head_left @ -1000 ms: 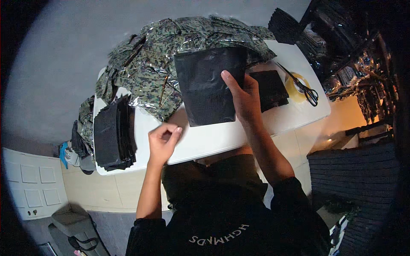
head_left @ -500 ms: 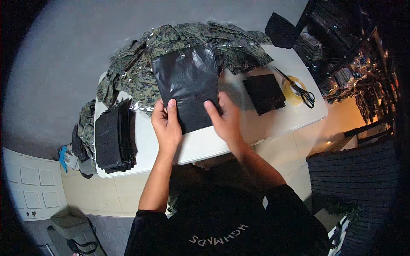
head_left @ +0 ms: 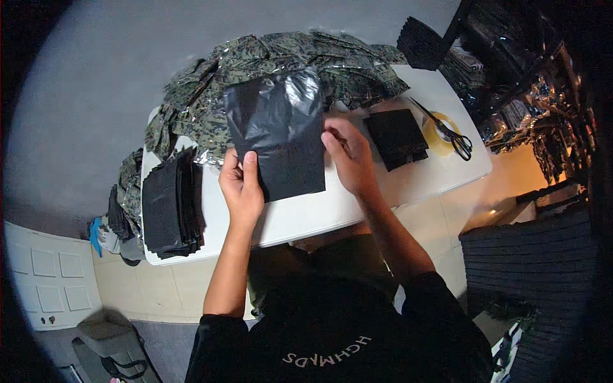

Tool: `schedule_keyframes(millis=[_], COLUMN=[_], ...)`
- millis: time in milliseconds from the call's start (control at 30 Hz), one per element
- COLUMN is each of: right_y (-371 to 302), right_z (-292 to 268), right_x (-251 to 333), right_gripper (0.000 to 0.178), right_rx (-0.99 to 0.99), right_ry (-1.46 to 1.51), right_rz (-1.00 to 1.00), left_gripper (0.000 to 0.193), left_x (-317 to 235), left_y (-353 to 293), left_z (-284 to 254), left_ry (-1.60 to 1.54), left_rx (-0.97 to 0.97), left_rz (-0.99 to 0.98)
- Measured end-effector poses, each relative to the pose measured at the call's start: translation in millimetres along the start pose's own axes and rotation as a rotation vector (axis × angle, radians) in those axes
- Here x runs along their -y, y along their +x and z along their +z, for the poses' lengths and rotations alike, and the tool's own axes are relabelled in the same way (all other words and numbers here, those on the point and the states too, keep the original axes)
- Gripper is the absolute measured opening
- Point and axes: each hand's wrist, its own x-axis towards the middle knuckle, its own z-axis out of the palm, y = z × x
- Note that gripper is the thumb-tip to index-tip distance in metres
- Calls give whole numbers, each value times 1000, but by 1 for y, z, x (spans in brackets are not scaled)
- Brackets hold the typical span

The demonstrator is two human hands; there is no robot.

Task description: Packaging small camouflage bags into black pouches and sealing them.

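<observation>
A flat black packet point(head_left: 281, 150), with shiny clear plastic over its upper part and a matte lower part, is held up above the white table. My left hand point(head_left: 241, 188) grips its left edge, thumb on the front and fingers behind. At the right edge, my right hand point(head_left: 350, 156) has its fingers curled and its thumb close to them, pinching at the packet's side; the fingertips are partly hidden. To the right lies a smaller black folded piece point(head_left: 397, 139). Black scissors point(head_left: 450, 133) rest across a roll of yellowish tape point(head_left: 439, 134).
The white table point(head_left: 230, 220) carries a stack of black folded pieces point(head_left: 171, 207) at left. Camouflage garments in clear plastic point(head_left: 268, 54) are heaped along its far side. A crowded rack point(head_left: 511, 83) stands at right, and a dark ribbed surface point(head_left: 523, 268) lies nearer.
My right hand has shifted from gripping the packet's front with its thumb to its right edge, fingers curled. The packet has moved slightly left in my left hand.
</observation>
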Motion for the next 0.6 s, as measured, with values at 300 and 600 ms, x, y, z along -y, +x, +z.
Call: schedule_keyframes(millis=[300,600], right_y=[18,19], right_z=[-7,-7], right_x=[24,35], right_gripper=[17,18], right_rx=[116,128], right_ry=[-59,-33], right_rz=[-14,-225], left_gripper=[9,5], left_x=[-9,-26], left_y=[5,28], left_z=[-12,-14], left_ry=[-17,-34], left_rx=[92,41], left_rz=[-16,113])
